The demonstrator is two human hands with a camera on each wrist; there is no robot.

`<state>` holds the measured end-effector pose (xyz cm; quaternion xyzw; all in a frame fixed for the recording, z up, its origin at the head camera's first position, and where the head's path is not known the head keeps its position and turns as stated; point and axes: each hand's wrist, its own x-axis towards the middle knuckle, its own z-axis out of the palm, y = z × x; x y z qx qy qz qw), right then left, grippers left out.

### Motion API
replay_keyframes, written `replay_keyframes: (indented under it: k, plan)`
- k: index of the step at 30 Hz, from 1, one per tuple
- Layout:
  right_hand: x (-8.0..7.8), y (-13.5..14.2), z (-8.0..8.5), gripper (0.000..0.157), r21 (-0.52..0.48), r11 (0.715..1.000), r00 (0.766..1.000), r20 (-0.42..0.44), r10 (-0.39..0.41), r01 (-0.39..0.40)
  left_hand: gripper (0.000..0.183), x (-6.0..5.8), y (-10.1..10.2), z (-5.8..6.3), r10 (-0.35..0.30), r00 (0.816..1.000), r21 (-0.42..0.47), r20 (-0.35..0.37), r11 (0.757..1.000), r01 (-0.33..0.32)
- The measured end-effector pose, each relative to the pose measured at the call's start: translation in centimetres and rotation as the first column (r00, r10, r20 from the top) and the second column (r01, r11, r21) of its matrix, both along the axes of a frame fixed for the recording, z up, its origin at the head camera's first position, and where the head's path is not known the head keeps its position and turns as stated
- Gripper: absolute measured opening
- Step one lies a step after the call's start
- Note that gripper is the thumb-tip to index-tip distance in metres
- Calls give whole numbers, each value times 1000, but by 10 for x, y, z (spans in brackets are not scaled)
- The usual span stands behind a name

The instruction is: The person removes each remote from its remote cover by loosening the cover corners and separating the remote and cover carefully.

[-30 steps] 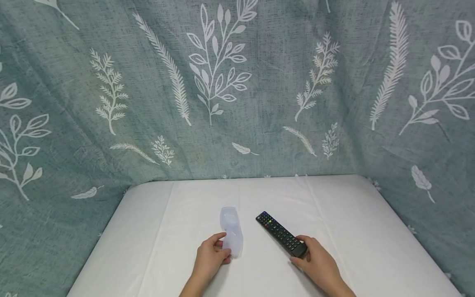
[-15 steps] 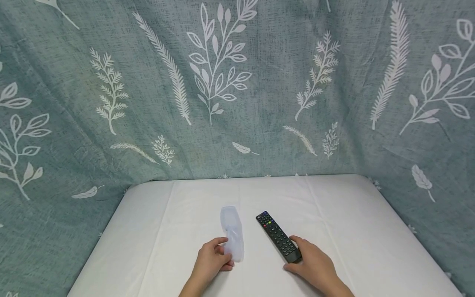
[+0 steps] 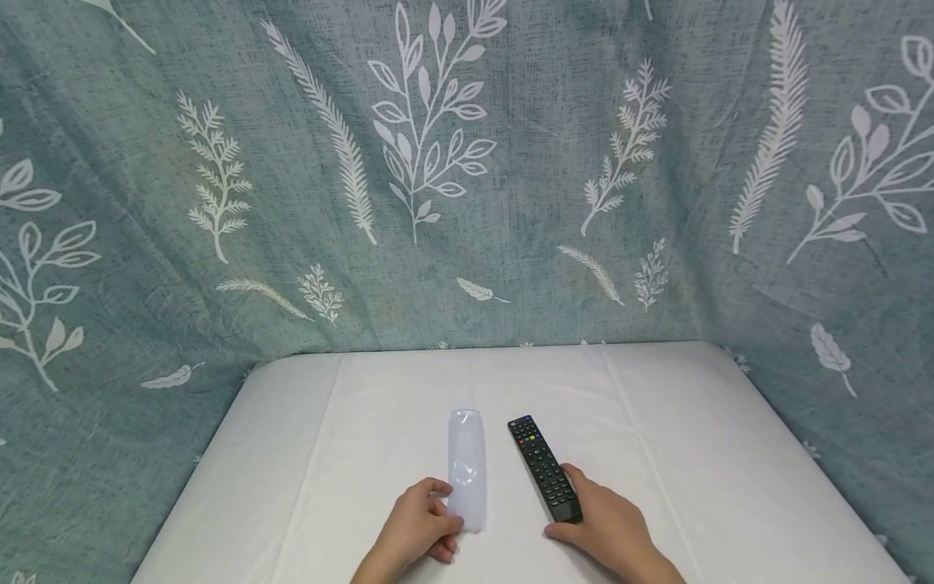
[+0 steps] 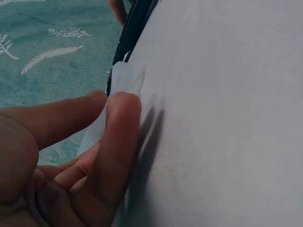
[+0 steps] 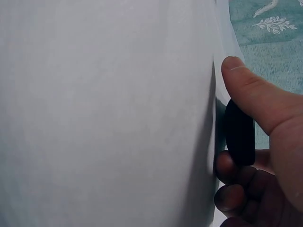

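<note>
A clear, pale plastic remote-control cover [image 3: 467,466] stands near the middle of the white table in the head view. My left hand [image 3: 419,526] pinches its near left edge between thumb and fingers; the left wrist view shows the cover [image 4: 124,71] beyond the thumb and fingertip. To its right, a black remote control [image 3: 543,466] with rows of buttons points away and slightly left. My right hand [image 3: 606,519] grips its near end, thumb on the near left corner and fingers along the right side. In the right wrist view, the remote's dark end [image 5: 240,135] sits between thumb and fingers.
A white cloth [image 3: 350,454] with fold lines covers the table. Behind the table and at both sides hangs a green-grey curtain [image 3: 525,243] with white leaf prints.
The cover has come nearer and slightly right, turning to lie straighter. The remote has swung to a steeper angle, its near end moving left and nearer with my right hand.
</note>
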<state>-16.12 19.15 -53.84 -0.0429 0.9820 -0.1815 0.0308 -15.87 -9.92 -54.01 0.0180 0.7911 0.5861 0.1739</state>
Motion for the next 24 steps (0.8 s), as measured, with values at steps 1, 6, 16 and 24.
replay_keyframes:
  k: [1, 6, 16, 24]
  plan:
    - [1, -1, 0, 105, 3, 1000, 1000, 1, 1, -1, 55, 1, 0, 1, -8, 1000, -17, -2, 1000, 8]
    - [4, -2, 1, 105, 24, 1000, 1000, 11, 5, -5, 54, 3, -1, 5, -79, 995, -123, -56, 990, 71]
    - [6, 1, 4, 110, 6, 1000, 998, 56, 13, -13, 47, -3, -12, 8, -63, 963, -444, -264, 894, -63]
    - [-7, 21, 14, 96, -75, 994, 996, -46, 71, -74, 73, -22, -21, 3, -123, 868, -524, -481, 834, -173]
